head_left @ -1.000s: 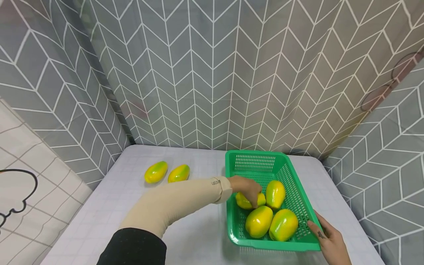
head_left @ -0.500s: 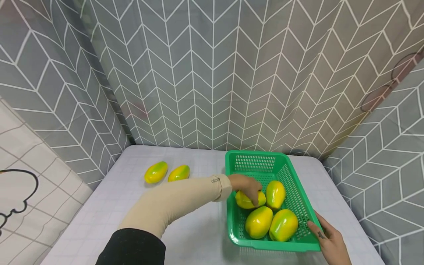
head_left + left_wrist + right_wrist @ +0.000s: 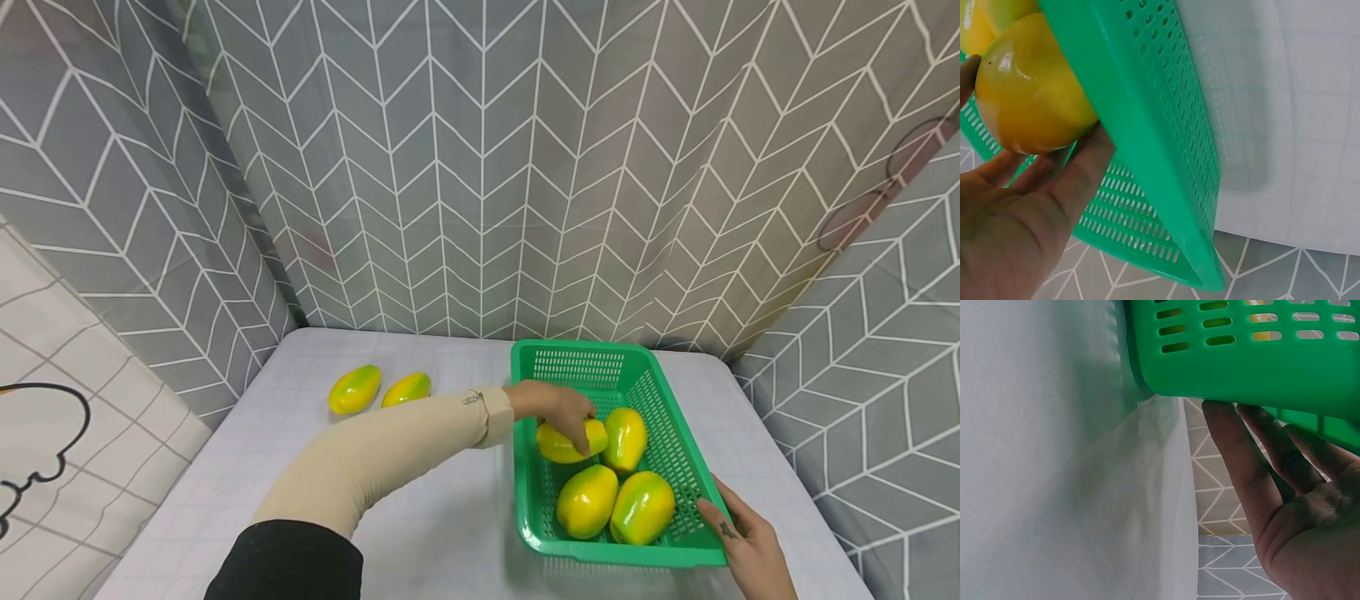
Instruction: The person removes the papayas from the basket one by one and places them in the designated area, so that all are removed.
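Note:
In the head view my left hand reaches into a green plastic basket and grips a glossy yellow papaya, thumb on the near side. The left wrist view shows the fingers curled around that papaya, close beside the basket wall. Three more papayas lie in the basket: one right of the held fruit, and two at the near end, a left one and a right one. My right hand holds the basket's near right corner, thumb over the rim and fingers outside it.
Two yellow-green papayas, a left one and a right one, lie on the white table at the back left, the right one partly behind my left sleeve. A grey patterned curtain rises behind the table.
My left hand has raised the papaya slightly and shifted it toward the far end of the basket, away from the near fruits. The right hand keeps its place at the rim.

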Available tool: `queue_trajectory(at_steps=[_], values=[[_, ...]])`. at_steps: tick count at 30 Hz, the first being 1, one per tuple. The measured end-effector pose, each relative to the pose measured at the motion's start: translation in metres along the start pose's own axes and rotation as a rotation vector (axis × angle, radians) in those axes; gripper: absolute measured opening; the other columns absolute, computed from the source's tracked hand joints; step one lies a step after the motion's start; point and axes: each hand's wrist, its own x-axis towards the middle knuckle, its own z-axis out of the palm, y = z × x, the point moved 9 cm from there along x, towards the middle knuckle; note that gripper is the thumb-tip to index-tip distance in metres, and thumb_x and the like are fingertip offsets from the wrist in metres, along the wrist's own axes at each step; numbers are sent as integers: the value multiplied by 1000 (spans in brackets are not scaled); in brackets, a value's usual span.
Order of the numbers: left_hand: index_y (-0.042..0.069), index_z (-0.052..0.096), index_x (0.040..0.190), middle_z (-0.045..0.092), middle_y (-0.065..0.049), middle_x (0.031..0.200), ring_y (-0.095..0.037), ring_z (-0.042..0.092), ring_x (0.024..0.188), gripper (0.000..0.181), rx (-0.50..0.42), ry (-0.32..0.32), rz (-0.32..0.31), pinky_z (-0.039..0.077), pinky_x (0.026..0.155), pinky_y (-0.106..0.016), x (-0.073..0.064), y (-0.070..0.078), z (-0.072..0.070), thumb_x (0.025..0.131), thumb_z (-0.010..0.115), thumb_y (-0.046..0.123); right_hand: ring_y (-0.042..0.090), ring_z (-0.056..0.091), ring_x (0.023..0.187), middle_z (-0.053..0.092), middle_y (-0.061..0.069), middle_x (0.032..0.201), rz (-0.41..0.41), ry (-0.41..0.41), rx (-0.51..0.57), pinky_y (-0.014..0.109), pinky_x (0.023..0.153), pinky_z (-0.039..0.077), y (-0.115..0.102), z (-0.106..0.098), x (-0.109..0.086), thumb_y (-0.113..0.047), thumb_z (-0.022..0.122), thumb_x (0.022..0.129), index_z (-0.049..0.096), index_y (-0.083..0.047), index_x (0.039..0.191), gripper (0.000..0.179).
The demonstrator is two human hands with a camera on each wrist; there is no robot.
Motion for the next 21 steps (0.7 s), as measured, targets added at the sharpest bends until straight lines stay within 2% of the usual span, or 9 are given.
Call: queue_trajectory(at_steps=[5, 11, 21], values=[[24, 43, 162, 54, 2, 158, -11, 66, 107, 76, -51, 26, 24, 63, 82, -30, -3, -3, -8, 96, 75, 46, -18, 54, 87, 33, 29, 167, 4, -2, -7, 18, 77, 56, -1, 0, 0, -58, 48, 108, 23, -5, 168, 84], [22, 42, 163, 53, 0, 159, -11, 63, 104, 78, -101, 50, 38, 61, 78, -28, -10, -5, -15, 96, 75, 46, -13, 57, 91, 33, 30, 166, 10, -5, -10, 17, 76, 55, -1, 0, 0, -58, 47, 108, 23, -5, 168, 84], [21, 41, 163, 52, -1, 161, -11, 62, 102, 79, -154, 96, 63, 60, 74, -26, -21, -9, -25, 97, 75, 46, -15, 60, 85, 39, 29, 164, 4, -6, -3, 18, 77, 56, -1, 1, 0, -59, 48, 108, 24, -5, 168, 84]])
